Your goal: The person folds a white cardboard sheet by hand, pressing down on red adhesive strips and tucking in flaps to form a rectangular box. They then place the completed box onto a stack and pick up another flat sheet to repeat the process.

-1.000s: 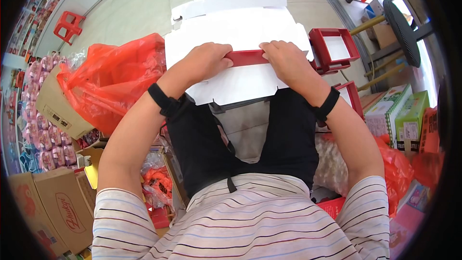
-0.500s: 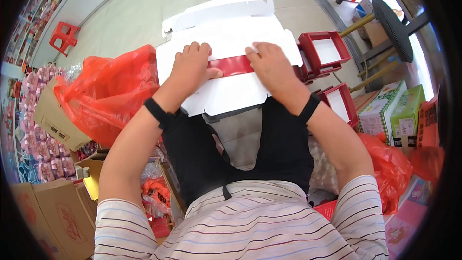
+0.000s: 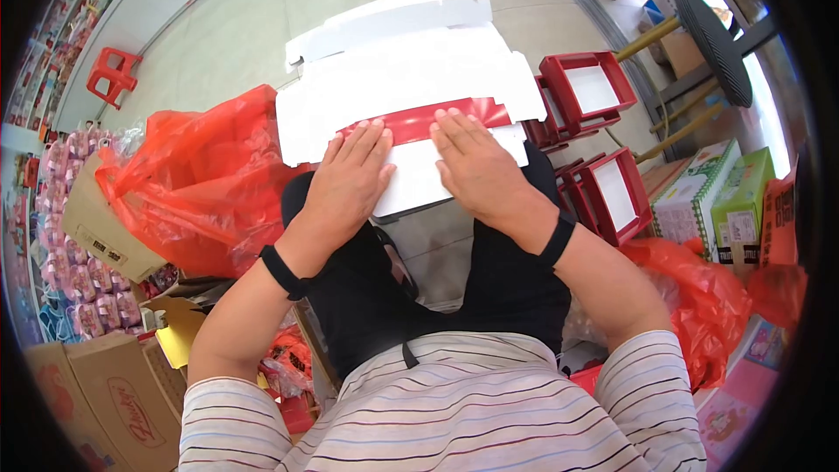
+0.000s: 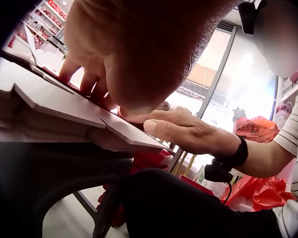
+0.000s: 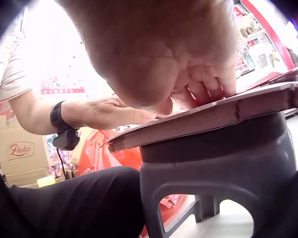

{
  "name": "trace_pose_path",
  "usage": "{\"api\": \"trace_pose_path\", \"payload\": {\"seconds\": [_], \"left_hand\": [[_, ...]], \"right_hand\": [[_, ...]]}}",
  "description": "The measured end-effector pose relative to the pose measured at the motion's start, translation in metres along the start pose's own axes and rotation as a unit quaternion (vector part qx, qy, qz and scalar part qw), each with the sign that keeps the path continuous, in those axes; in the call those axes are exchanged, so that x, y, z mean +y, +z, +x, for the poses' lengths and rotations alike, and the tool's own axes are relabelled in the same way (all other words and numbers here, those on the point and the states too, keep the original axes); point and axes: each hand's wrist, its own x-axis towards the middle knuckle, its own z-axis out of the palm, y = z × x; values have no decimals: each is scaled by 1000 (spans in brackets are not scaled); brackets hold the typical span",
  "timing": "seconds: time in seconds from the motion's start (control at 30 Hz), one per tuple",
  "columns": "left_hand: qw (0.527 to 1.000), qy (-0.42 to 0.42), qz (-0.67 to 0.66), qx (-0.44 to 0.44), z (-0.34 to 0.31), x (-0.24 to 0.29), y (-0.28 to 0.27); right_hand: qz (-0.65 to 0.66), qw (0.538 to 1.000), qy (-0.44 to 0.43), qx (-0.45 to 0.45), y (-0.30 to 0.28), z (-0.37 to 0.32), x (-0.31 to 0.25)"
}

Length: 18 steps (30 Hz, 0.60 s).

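Observation:
A stack of flat white cardboard box blanks (image 3: 411,61) lies on a grey stool (image 5: 223,168) between my knees. The top blank has a red strip (image 3: 419,121) folded over it. My left hand (image 3: 350,179) lies flat on the white flap just below the strip, fingers straight and pressing down. My right hand (image 3: 476,166) presses flat beside it, fingertips on the red strip. In the left wrist view the left fingers (image 4: 84,74) bear on the cardboard edge (image 4: 79,106). In the right wrist view the right fingers (image 5: 208,84) press the blank (image 5: 198,119) onto the stool.
Folded red boxes (image 3: 590,87) stand at the right, with another red box (image 3: 616,192) nearer me. A red plastic bag (image 3: 201,175) bulges at the left. Brown cartons (image 3: 96,385) sit at lower left, green boxes (image 3: 738,210) at right. A red stool (image 3: 109,79) stands on the floor.
Both hands went from gripping the red strip with curled fingers to lying flat with straight fingers. They slid toward me, and the strip now lies folded flat on the blank.

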Motion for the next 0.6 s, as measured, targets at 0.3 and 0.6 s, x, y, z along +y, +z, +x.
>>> {"api": "trace_pose_path", "payload": {"seconds": [0.3, 0.6], "left_hand": [[999, -32, 44, 0, -8, 3, 2], [992, -44, 122, -2, -23, -4, 4]], "right_hand": [[-16, 1000, 18, 17, -4, -5, -1], [-52, 997, 28, 44, -8, -18, 14]]}}
